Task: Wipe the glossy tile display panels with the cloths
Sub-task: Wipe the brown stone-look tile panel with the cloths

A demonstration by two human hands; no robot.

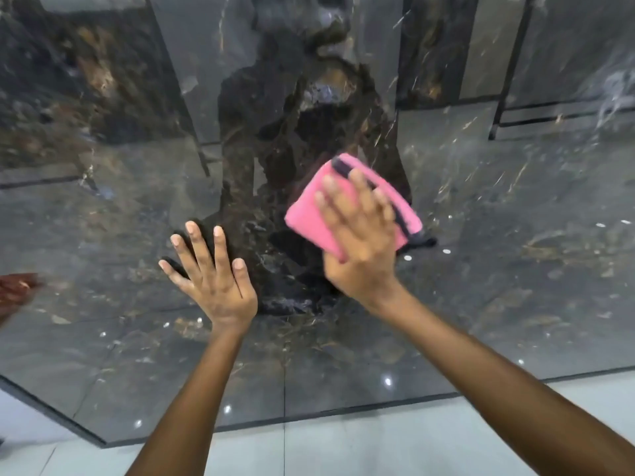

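A person is facing a glossy dark marble-patterned tile panel, grey-black with gold and white veining, and both bare forearms are reaching forward onto its surface. The right hand is pressing a folded pink cloth flat against the panel, just right of the panel's middle; its fingers are lying straight and slightly spread over the cloth rather than curling round it, and the thumb is hidden under the edge of the palm, so how it is sitting cannot be told. The cloth is showing a dark navy trim along its upper right edge, with a dark corner poking out just beyond the little-finger side. The right hand and cloth are looking a little blurred. The left hand is resting open against the same panel, lower and to the left of the cloth, fingers splayed wide and straight, holding nothing; the two hands are near each other but apart. The shiny surface is reflecting a dark standing figure between and above the hands, along with small bright dots of light. The panel's dark lower edge is meeting a pale tiled floor at the bottom. At the far left edge, a blurred reddish-brown shape is showing, too indistinct to identify.
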